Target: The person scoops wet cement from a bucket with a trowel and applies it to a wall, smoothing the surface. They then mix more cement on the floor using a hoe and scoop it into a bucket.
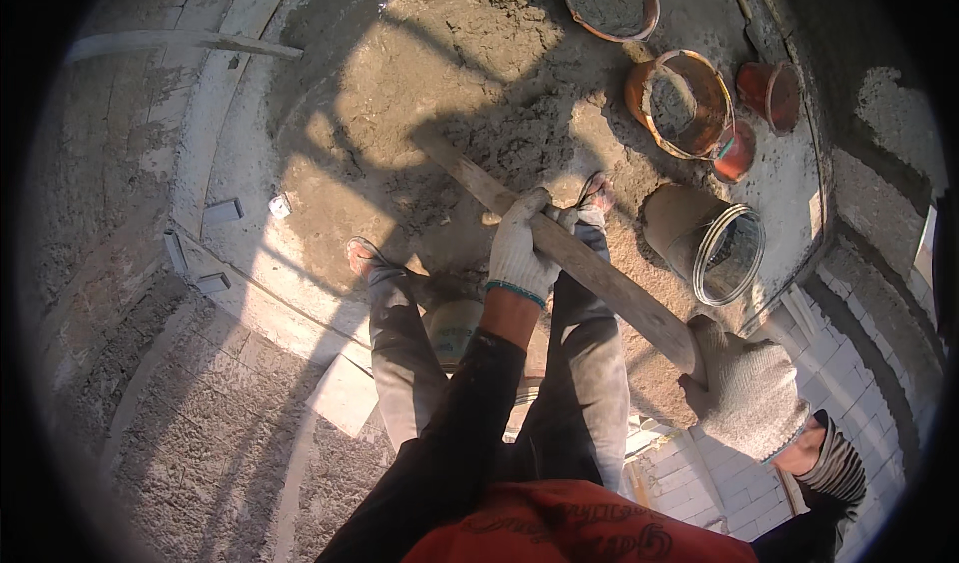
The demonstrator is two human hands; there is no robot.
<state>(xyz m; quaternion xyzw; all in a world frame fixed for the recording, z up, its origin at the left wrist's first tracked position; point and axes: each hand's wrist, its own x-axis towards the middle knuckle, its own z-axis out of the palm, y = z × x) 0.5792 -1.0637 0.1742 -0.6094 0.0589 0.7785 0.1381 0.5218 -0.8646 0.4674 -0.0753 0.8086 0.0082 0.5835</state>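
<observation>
A long, flat wooden board [624, 288] slants across in front of me, its far end low over the wet grey mortar [450, 73]. Whether that end touches the mortar I cannot tell. My left hand [524, 248], in a white knitted glove with a green cuff, is closed around the middle part of the board. At the near right end, my right hand [747, 388] grips it in a matching, dirt-stained glove. Both hands hide parts of the wood. The board passes above my right leg, and my feet stand apart at the mortar's near side.
On the right stand a mortar bucket [654, 25], an orange bucket [636, 88], a red pail [755, 91] and a small red container [736, 163]. Nearer, a bucket [674, 218] lies tipped. Short metal pieces [222, 211] and a small white object [280, 206] lie left.
</observation>
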